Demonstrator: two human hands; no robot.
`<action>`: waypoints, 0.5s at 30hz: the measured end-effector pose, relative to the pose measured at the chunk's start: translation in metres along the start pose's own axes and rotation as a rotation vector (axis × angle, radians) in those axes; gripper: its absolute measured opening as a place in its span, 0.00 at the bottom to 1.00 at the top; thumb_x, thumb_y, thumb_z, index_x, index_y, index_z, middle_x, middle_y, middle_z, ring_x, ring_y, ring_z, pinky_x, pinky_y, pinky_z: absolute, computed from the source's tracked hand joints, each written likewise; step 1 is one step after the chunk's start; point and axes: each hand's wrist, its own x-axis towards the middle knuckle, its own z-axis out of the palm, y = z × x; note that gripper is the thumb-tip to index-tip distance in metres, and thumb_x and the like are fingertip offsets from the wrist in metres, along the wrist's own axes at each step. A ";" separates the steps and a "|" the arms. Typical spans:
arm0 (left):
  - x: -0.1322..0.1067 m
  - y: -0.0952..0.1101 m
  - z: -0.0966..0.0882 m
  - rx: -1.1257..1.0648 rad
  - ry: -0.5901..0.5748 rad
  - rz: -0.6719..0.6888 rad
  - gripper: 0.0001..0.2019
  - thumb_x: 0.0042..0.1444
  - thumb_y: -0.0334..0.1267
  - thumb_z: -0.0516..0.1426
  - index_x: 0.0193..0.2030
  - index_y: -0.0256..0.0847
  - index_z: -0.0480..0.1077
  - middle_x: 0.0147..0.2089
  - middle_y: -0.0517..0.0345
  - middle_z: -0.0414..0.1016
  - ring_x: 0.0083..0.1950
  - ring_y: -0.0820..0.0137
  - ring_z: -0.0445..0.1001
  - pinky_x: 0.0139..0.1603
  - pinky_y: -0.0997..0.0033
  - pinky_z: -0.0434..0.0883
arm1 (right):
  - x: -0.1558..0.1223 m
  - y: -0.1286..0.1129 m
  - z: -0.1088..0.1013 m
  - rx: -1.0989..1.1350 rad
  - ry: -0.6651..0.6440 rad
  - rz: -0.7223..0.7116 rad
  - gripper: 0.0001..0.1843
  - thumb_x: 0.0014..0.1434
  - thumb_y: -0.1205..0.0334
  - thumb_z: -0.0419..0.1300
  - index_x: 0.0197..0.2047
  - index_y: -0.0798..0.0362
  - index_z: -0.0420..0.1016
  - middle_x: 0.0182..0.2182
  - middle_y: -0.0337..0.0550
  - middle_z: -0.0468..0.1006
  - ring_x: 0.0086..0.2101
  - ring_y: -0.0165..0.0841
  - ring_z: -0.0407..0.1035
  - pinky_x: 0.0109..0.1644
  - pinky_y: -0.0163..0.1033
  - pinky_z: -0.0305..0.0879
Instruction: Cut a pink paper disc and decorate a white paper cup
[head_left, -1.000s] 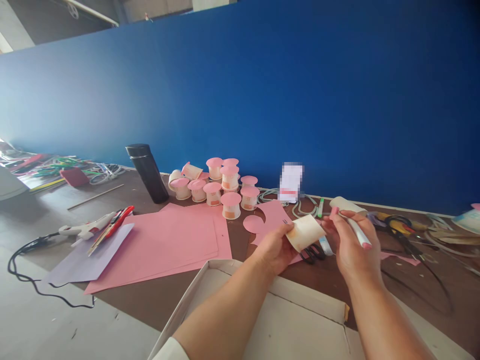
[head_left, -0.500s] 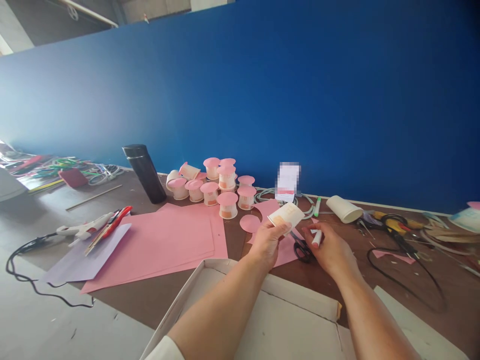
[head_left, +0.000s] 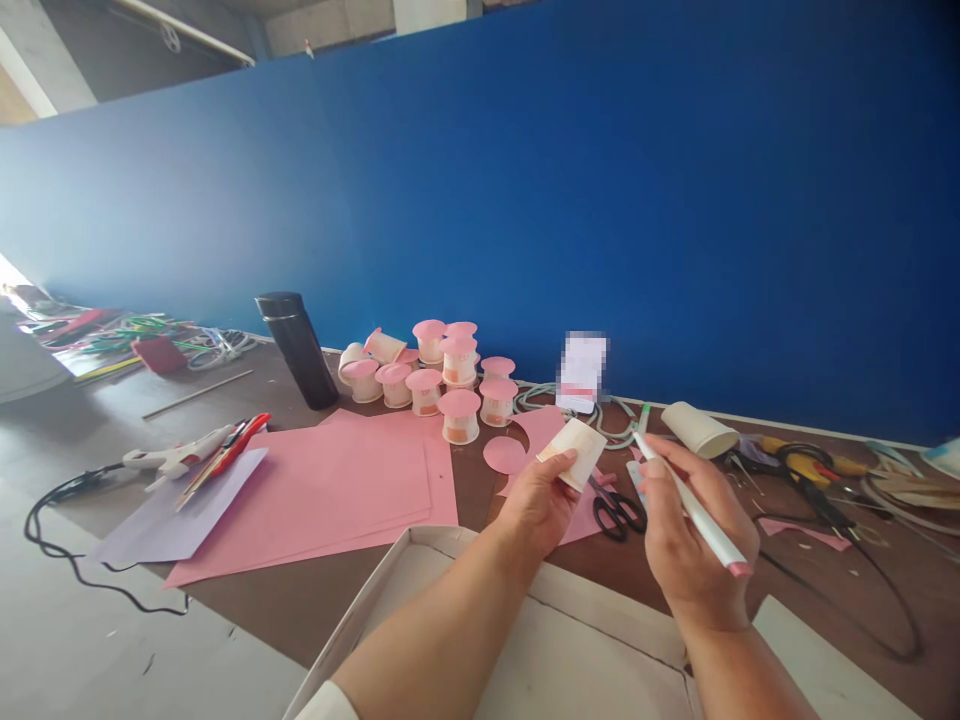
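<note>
A white paper cup (head_left: 582,446) is tilted in my left hand (head_left: 534,506), whose fingers wrap round its side. My right hand (head_left: 694,530) holds a white marker (head_left: 699,518) with a pinkish-red end toward me, its other end pointing at the cup but apart from it. Below the cup lie black-handled scissors (head_left: 619,514) on a cut pink sheet, beside a pink paper disc (head_left: 505,455). Behind stand several cups topped with pink discs (head_left: 459,415), some stacked, one or two tipped over.
Large pink sheets (head_left: 352,470) and a lilac sheet (head_left: 180,515) lie left, with a glue gun (head_left: 176,452) on a cord. A black flask (head_left: 298,350) stands behind. An open white box (head_left: 592,625) is under my arms. Right are a lying cup (head_left: 697,430) and tangled cables.
My right hand has turned and moved right and down, so the marker now shows at full length. My left hand keeps the cup, which has turned slightly. The view has shifted a little.
</note>
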 end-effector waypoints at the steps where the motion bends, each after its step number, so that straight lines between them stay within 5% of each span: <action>1: -0.001 0.000 0.001 0.001 -0.006 0.002 0.13 0.48 0.27 0.62 0.42 0.32 0.74 0.43 0.50 0.78 0.38 0.73 0.75 0.33 0.80 0.70 | -0.003 -0.001 0.001 0.016 0.013 0.077 0.13 0.60 0.57 0.58 0.46 0.52 0.74 0.36 0.45 0.79 0.29 0.33 0.73 0.35 0.39 0.70; 4: -0.003 0.000 0.004 0.010 0.011 0.006 0.12 0.50 0.27 0.61 0.43 0.32 0.74 0.43 0.49 0.78 0.39 0.72 0.76 0.35 0.80 0.71 | -0.009 0.000 0.005 0.044 0.020 0.169 0.14 0.57 0.54 0.61 0.43 0.54 0.73 0.32 0.44 0.78 0.28 0.32 0.72 0.31 0.36 0.68; 15: 0.001 -0.006 -0.001 0.062 0.034 -0.012 0.10 0.50 0.28 0.61 0.41 0.33 0.75 0.40 0.50 0.78 0.35 0.73 0.75 0.30 0.81 0.70 | -0.011 0.013 0.010 0.018 -0.024 0.151 0.12 0.56 0.54 0.62 0.41 0.52 0.74 0.32 0.45 0.79 0.35 0.38 0.75 0.39 0.42 0.71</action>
